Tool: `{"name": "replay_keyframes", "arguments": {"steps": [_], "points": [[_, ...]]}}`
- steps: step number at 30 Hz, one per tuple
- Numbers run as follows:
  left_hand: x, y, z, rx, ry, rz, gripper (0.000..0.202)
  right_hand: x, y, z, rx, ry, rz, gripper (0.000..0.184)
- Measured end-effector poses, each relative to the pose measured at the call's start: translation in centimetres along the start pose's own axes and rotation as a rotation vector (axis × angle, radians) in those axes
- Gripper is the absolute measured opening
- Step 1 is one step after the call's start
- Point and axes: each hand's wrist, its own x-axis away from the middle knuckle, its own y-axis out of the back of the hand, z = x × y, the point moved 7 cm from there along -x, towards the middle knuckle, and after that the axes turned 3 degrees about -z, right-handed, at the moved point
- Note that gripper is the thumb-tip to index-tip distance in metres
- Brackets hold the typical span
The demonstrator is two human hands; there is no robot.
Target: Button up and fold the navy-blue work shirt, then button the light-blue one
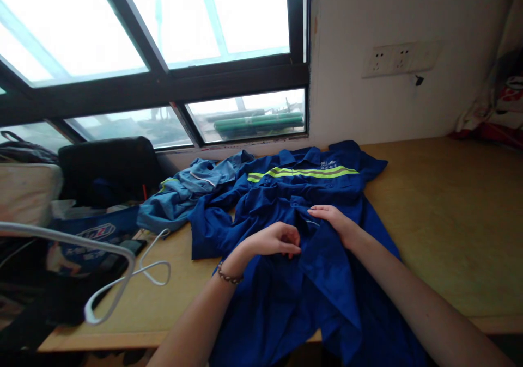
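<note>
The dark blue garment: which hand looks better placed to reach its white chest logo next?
Probably the right hand: it is nearer the white logo, while the left hand is farther off across the dark blue garment.

On my screen, strong white light comes in through the wide glass window with dark bars [163,78], and the glare hides most of the outside. The plain white wall [343,105] looks gray and dim. Soft dark shadows fill the folds of the crumpled blue cloth [327,258]. Both sides look stretched and fuzzy.
</note>
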Motion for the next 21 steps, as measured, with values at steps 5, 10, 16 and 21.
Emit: {"name": "replay_keyframes", "arguments": {"steps": [5,10,16,21], "points": [[0.7,1.0,-1.2,0.332,-0.046,-0.089,0.025,1.2,-1.3,0.9,-0.061,0.059,0.112,0.032],[0.5,1.5,-0.8,0.408,-0.069,-0.164,0.029,1.5,-2.3,1.1,-0.094,0.109,0.241,0.038],[1.0,2.3,-0.8,0.405,-0.065,-0.176,0.024,1.6,-2.6,1.2,-0.044,0.102,0.273,0.019],[1.3,2.1,-1.8,0.449,-0.163,-0.121,0.019,1.7,-2.4,1.3,0.036,0.105,0.229,0.013]]}}
